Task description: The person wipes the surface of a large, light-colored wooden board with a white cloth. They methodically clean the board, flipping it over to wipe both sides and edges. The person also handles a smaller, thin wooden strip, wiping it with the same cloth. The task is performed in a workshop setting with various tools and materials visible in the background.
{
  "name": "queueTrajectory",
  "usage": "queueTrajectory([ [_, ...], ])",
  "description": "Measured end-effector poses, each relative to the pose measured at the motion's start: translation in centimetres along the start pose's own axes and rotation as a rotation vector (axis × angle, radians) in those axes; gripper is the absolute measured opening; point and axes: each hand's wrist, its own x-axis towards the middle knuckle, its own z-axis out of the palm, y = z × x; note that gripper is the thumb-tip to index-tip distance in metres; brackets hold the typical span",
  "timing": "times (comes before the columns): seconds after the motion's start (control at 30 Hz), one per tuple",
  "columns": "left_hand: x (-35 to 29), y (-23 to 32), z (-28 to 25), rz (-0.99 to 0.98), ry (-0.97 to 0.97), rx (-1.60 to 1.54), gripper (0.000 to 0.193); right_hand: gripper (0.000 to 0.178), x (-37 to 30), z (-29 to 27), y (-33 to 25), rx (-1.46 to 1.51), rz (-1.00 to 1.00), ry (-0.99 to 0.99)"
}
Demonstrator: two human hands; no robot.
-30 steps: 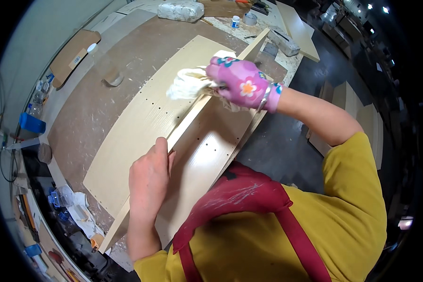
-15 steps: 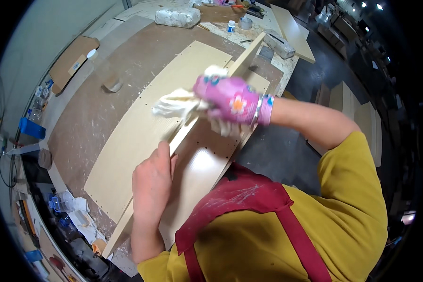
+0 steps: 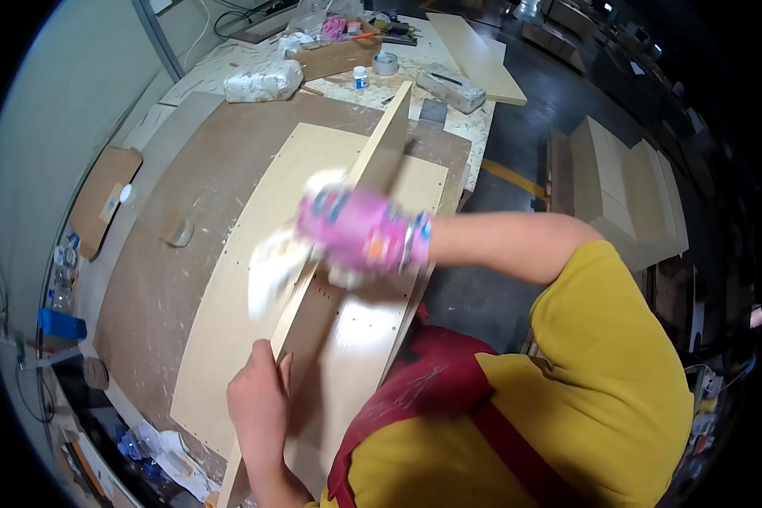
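Observation:
A long, pale board (image 3: 384,135) stands on edge across a flat panel (image 3: 216,330) of the same light wood, which has small holes along its sides. My right hand (image 3: 360,229), in a pink flowered glove, is closed round a white cloth (image 3: 271,267) draped over the board's top edge. Motion blurs the glove and the cloth. Nearer to me, my bare left hand (image 3: 258,402) grips the same top edge, thumb on one side; its fingers are partly hidden.
Under the panel lies a brown worktable (image 3: 139,279). At its far end are a wrapped white bundle (image 3: 264,81), a small bottle (image 3: 360,78), a tape roll (image 3: 385,63) and a wrapped block (image 3: 451,88). A clear jar (image 3: 176,230) lies to the left; cartons (image 3: 622,190) stand at right.
My right hand has slid the cloth a little along the board's edge toward my left hand. The left hand keeps its grip. The whole view has shifted.

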Motion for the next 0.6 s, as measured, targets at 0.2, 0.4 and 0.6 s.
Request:
queueTrajectory([
  [0.2,-0.4,1.4,-0.3,-0.042,0.006,0.031,0.025,0.023,-2.8,-3.8,18.8,-0.438,0.495,-0.002],
  [0.4,-0.9,1.4,0.1,-0.134,-0.004,0.058,0.023,0.028,-0.1,-0.6,3.5,0.050,-0.036,-0.196],
  [0.6,-0.3,1.8,0.4,-0.079,0.010,0.078,0.028,0.026,-4.8,-1.9,24.0,0.406,0.747,-0.031],
])
